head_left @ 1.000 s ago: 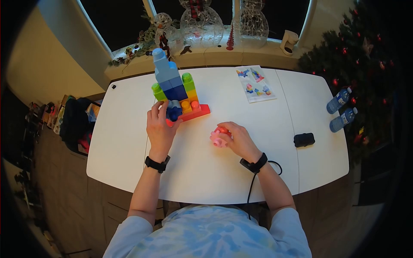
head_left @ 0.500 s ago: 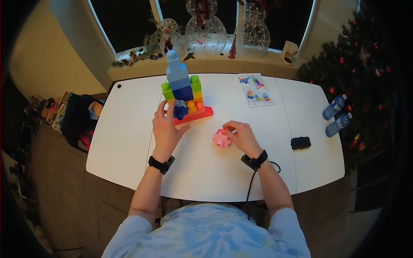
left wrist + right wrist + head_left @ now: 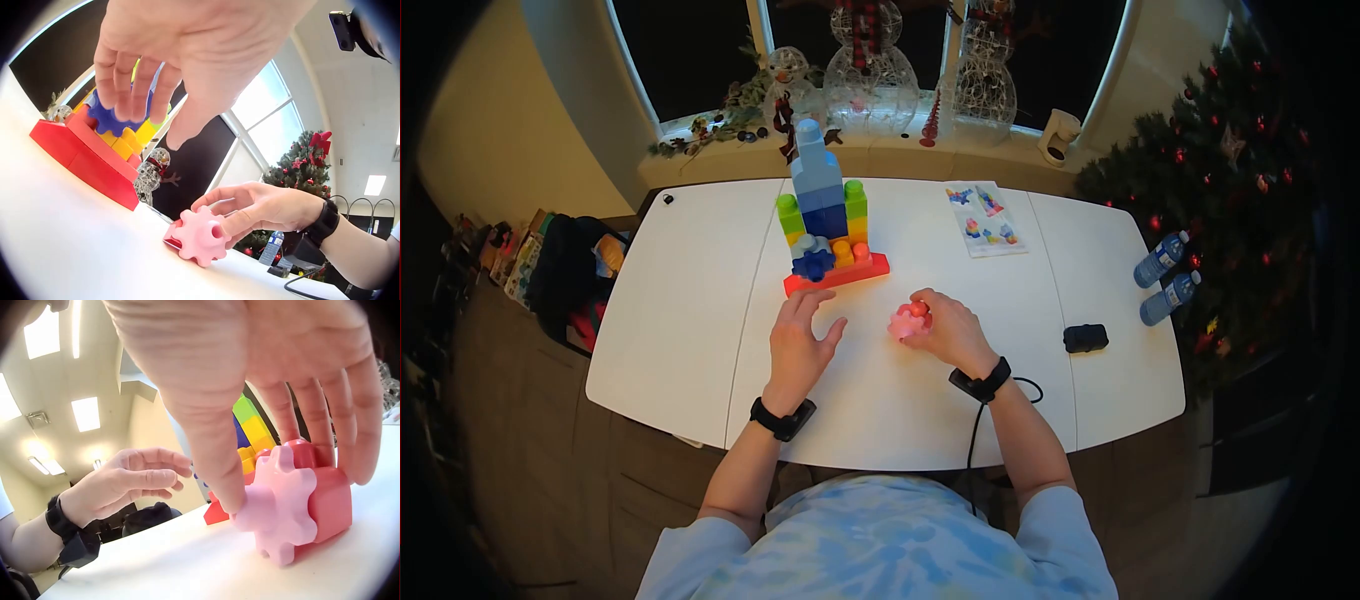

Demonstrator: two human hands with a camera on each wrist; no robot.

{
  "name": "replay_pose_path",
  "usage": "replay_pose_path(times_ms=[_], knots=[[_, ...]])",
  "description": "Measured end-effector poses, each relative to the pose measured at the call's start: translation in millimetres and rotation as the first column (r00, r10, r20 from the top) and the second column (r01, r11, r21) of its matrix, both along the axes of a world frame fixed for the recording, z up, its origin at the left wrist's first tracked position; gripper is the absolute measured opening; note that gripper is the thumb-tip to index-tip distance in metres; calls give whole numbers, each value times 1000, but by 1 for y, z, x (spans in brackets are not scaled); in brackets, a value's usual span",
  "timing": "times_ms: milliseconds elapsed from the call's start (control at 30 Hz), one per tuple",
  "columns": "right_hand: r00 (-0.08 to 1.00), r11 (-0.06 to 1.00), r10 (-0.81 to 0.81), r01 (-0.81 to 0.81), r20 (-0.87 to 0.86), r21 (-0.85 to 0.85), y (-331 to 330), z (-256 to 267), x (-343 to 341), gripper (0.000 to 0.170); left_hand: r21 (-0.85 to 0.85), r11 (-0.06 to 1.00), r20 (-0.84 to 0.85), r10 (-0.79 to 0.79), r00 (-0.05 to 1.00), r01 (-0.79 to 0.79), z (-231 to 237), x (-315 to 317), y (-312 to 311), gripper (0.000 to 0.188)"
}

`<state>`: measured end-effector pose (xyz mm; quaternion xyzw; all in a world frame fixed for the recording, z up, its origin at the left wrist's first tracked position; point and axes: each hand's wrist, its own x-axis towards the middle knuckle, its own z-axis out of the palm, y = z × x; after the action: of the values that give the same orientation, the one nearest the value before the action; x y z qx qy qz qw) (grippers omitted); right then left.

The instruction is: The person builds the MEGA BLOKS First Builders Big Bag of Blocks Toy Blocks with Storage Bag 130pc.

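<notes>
My right hand [image 3: 955, 332] pinches a red block [image 3: 332, 503] with a pink gear [image 3: 286, 503] on its side, thumb at the gear's hub and fingers behind the block. The piece is at the tabletop, in front of a tall block build. My left hand [image 3: 798, 345] holds nothing; its fingers are spread and slightly bent, just on the near side of the build. That build has a long red base [image 3: 862, 272], a dark blue gear [image 3: 812, 266] on its front left, green-topped columns and a light blue tower [image 3: 815, 175].
A sheet with printed block models [image 3: 988, 220] lies at the back right of the white table [image 3: 670, 330]. A black case [image 3: 1085, 338] and two water bottles [image 3: 1162, 260] are to the right. A cable [image 3: 974, 440] runs from my right wrist.
My left hand has let go of the blue gear on the build and drawn back toward me. My right hand keeps hold of the red block and pink gear, which has turned slightly.
</notes>
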<state>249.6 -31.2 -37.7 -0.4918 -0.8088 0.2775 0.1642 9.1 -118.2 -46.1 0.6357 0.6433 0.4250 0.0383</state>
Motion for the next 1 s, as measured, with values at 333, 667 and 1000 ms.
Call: replay_pose_path(times_ms=[333,667,1000], knots=[[932,965,197,-130,-305,228,29,48,-46,54,153,986,-187,88,978,-60,6,-26,23,91],[907,883,309,-162,-287,440,56,28,-81,58,9,998,-305,62,950,-62,0,-39,35,92],[897,847,357,-194,-259,495,65,17,-80,62,25,992,-268,125,955,-123,0,-34,35,89]])
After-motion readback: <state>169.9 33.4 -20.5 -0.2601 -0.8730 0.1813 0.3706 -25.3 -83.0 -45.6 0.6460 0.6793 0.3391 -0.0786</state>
